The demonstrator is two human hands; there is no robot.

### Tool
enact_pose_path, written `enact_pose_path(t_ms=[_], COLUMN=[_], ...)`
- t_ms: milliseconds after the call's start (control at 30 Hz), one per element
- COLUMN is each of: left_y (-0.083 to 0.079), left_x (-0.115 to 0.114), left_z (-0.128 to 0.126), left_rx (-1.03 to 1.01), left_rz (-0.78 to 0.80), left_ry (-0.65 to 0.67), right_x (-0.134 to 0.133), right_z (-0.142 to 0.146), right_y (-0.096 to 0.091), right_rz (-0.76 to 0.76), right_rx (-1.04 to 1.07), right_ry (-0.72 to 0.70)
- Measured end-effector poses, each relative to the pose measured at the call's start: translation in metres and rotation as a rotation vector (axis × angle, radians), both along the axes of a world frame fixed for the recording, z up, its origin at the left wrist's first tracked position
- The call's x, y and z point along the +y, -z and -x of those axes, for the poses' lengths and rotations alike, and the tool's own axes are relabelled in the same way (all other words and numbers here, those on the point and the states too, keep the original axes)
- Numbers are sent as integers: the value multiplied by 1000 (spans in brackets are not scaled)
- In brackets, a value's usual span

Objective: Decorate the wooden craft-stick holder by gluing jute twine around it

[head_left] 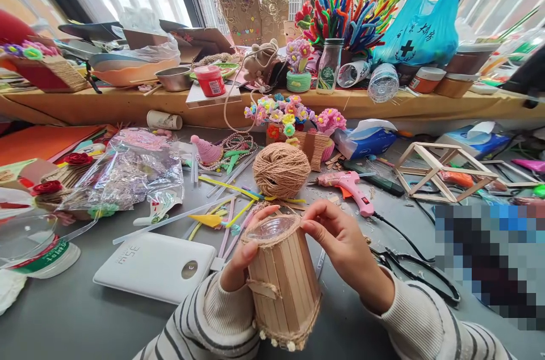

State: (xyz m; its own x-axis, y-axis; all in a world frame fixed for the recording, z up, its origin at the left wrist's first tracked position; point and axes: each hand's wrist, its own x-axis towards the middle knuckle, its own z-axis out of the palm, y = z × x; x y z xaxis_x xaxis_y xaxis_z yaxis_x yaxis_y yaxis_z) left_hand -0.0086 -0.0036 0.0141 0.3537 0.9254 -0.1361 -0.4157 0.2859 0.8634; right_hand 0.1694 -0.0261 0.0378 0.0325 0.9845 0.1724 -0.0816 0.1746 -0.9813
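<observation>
Cream knit sleeves (213, 320), perhaps charcoal stripes

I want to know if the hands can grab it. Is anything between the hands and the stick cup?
Nothing visible is in the way. The left hand wraps the stick cup at its side, and the right hand pinches the twine band at its rim. The twine ball sits apart, farther back on the table.

A ball of jute twine (281, 170) was set on the grey desk (63, 314), with a pink glue gun (351, 188) laid just right of it. A white power bank (155, 266) was placed near left and black scissors (419, 277) near right. A wooden stick frame (438, 172) was left farther back, beside what seemed a tissue pack (366, 141).
</observation>
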Motion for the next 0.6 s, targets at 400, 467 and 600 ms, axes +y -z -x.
enact_pose_path(t_ms=[400,467,600], left_y=[-3,-2,4], left_x=[-5,-7,-9], left_z=[-17,-16,-11], left_rx=[132,215,291], left_rz=[-113,-252,-590], left_ry=[-483,-588,-639], right_x=[11,18,31], right_z=[-15,-32,-76], right_y=[-2,-8,-11], right_rz=[-102,-83,108], right_rx=[-564,-995,-1264], right_ry=[20,101,328])
